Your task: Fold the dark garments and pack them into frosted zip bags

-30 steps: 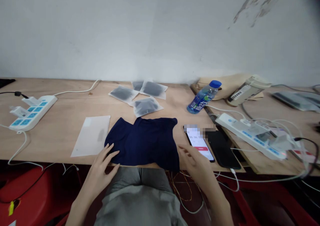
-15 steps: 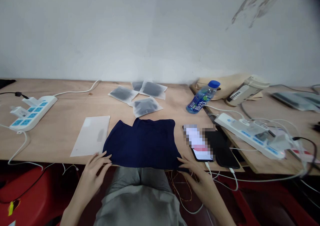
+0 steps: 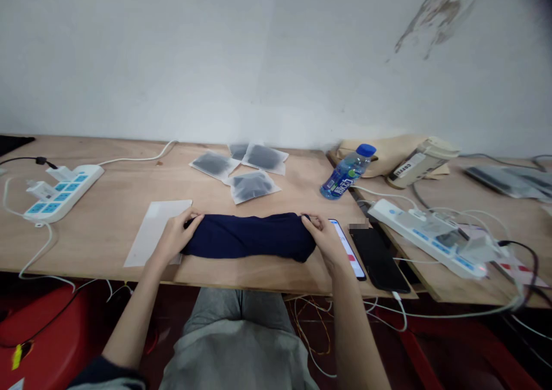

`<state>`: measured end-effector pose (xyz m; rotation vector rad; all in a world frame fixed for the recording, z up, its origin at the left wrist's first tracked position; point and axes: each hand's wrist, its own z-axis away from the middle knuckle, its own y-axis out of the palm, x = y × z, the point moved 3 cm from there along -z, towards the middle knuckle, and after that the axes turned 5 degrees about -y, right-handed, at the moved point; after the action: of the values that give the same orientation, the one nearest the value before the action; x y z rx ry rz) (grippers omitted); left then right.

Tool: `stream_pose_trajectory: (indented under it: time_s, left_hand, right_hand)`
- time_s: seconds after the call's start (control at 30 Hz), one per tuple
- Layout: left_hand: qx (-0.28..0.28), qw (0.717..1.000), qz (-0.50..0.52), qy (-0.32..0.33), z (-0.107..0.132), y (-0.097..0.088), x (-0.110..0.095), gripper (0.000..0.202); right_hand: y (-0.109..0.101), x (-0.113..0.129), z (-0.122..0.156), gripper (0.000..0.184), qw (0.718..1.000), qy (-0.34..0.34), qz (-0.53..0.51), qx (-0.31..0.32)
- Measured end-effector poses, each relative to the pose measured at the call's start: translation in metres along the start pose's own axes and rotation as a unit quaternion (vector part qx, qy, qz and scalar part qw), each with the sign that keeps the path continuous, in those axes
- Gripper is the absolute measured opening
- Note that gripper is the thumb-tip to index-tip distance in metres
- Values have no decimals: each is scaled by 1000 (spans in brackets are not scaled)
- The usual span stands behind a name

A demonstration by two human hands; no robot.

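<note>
A piece of navy blue cloth point(image 3: 250, 236), doubled into a long narrow strip, lies across the front of the wooden table. Its left end is pinched between the thumb and fingers of my left hand point(image 3: 180, 234). My right hand point(image 3: 325, 237) grips the upper right corner, thumb toward the middle. Under and beside my left wrist is a frosted plastic bag point(image 3: 149, 232), partly covered by the hand. Beyond the cloth lie several translucent packets point(image 3: 253, 186) with dark contents. What kind of garment the cloth is cannot be made out.
Right of my right hand are a lit phone point(image 3: 351, 255) and a dark phone point(image 3: 379, 257) on charging cables. Behind them stands a tilted water bottle point(image 3: 345, 172) near a coffee cup point(image 3: 420, 163). Power strips lie at left point(image 3: 64, 194) and right point(image 3: 426, 237).
The cloth was spread wide at the table's front edge; its near edge has been brought up and away from me, leaving a narrow strip. Both hands moved forward and closed on its ends.
</note>
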<state>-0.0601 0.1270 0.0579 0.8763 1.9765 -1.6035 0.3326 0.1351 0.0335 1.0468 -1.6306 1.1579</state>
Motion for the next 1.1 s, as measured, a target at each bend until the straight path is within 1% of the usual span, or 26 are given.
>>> stream_pose_trajectory:
  time_s: [0.07, 0.1, 0.17, 0.2, 0.23, 0.27, 0.3, 0.33, 0.4, 0.43, 0.47, 0.5, 0.57, 0.63, 0.7, 0.8, 0.9, 1.1]
  left_hand:
    - [0, 999, -41, 1, -22, 3, 3, 25]
    - [-10, 998, -68, 3, -29, 4, 3, 25]
    - [-49, 991, -124, 16, -34, 8, -4, 27]
    - [-70, 987, -144, 26, -32, 11, -10, 29]
    - [-86, 983, -156, 37, -28, 17, -18, 31]
    - [-89, 982, -161, 50, -23, 24, -27, 33]
    - [-81, 982, -162, 63, -16, 34, -36, 35]
    - [-59, 982, -162, 78, -9, 46, -44, 37]
    - [-1, 978, -175, 113, 5, 70, -54, 41]
    - [21, 975, -186, 119, 11, 80, -55, 43]
    - [33, 973, -198, 117, 15, 87, -53, 45]
    - [38, 971, -208, 109, 19, 92, -48, 46]
    - [32, 971, -220, 89, 22, 94, -35, 50]
    - [21, 971, -223, 80, 24, 91, -22, 54]
    - [14, 971, -223, 80, 24, 87, -15, 56]
    - [17, 972, -221, 81, 22, 84, -13, 57]
    - [23, 972, -219, 79, 21, 86, -14, 57]
    - [1, 972, -220, 78, 23, 91, -14, 56]
  right_hand:
    - [7, -5, -20, 39, 998, 0, 44, -36]
    - [11, -5, -27, 39, 996, -2, 75, -58]
    - [18, 1, -29, 37, 982, -31, 149, -114]
    - [24, 6, -25, 35, 972, -60, 183, -134]
    - [31, 12, -18, 34, 963, -96, 211, -138]
    - [40, 19, -10, 33, 954, -136, 234, -126]
    - [51, 24, -2, 33, 951, -172, 242, -87]
    - [63, 26, 7, 34, 950, -197, 238, -36]
    - [81, 26, 22, 35, 947, -220, 228, 56]
    - [86, 23, 27, 36, 946, -220, 225, 81]
    - [88, 18, 30, 36, 946, -215, 224, 94]
    - [88, 13, 31, 36, 948, -208, 222, 96]
    - [81, 5, 31, 37, 954, -191, 215, 83]
    - [73, 0, 29, 36, 961, -172, 206, 68]
    - [67, -1, 27, 33, 968, -148, 193, 53]
    - [63, 2, 25, 27, 980, -122, 159, 25]
    - [63, 5, 23, 22, 987, -111, 114, -2]
    - [64, 4, 23, 17, 993, -100, 62, -18]
